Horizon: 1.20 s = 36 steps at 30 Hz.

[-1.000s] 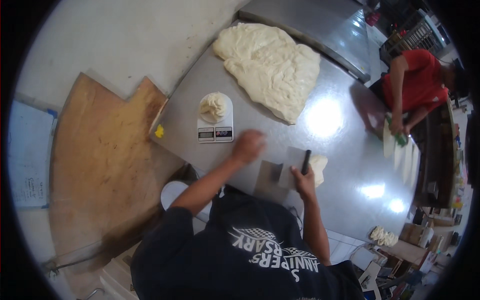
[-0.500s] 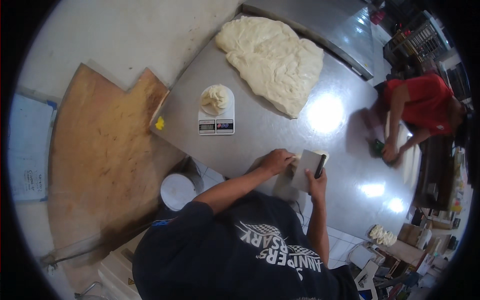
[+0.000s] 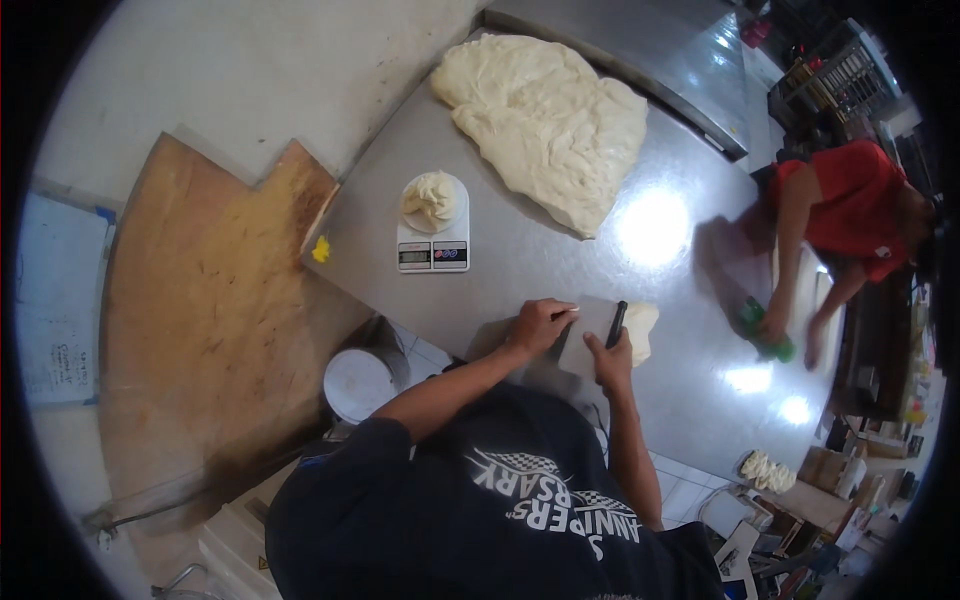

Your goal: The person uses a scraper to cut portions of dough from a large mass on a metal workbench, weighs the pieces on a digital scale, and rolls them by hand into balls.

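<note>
Scraper (image 3: 598,340): I see it just right of frame centre on the steel table (image 3: 520,240); its black handle runs along the upper right edge, long axis leaning from lower left up to upper right, the flat blade spread toward the lower left.
Right hand (image 3: 610,362): fingers curled around the scraper's handle end, gripping it.
Left hand (image 3: 540,325): lying flat on the table just left of the blade, fingers stretched out toward the right; I cannot tell whether they touch it.
Small dough piece (image 3: 640,330): just right of the handle, touching or nearly so.
Large dough (image 3: 550,120): upper centre, well apart.
Scale (image 3: 433,235): left of centre, carrying a dough lump (image 3: 432,198).
Change: half a second ago my left hand overlapped the blade's left part; now it rests further left.
Other person: at the right edge, hands on a green cloth (image 3: 765,330).
</note>
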Available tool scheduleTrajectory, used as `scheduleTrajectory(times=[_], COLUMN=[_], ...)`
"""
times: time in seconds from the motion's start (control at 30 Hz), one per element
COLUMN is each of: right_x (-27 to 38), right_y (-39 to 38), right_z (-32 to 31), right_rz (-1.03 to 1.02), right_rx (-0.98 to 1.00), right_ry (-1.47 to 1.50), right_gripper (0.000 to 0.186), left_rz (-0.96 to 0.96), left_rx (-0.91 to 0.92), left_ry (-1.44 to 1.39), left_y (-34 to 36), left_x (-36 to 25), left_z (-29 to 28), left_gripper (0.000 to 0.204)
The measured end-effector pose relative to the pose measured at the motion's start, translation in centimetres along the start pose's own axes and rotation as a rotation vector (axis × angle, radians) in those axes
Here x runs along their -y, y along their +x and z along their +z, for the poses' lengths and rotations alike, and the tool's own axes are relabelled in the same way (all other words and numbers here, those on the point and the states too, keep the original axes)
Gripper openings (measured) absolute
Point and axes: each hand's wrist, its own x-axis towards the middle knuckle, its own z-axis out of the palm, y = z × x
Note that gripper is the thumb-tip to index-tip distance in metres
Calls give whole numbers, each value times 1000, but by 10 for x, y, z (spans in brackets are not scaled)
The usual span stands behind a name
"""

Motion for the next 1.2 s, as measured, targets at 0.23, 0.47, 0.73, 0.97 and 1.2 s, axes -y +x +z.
scheduleTrajectory(times=[0.23,0.47,0.73,0.97,1.2], right_x=[28,31,20,-2,3], right_y=[-1,-3,-7,-5,-13], right_z=[13,7,-18,-34,-41], right_rz=[1,-36,44,44,54], right_rx=[75,60,-40,-104,-133], right_ry=[122,127,223,249,242], right_gripper=[41,41,45,55,47], left_rz=[60,156,250,272,36], left_rx=[-249,-521,-558,422,281], left_ry=[-106,917,955,210,159], left_y=[23,100,80,14,29], left_x=[-7,40,26,14,5], left_z=[-41,-219,-176,10,43], left_gripper=[20,45,50,50,42])
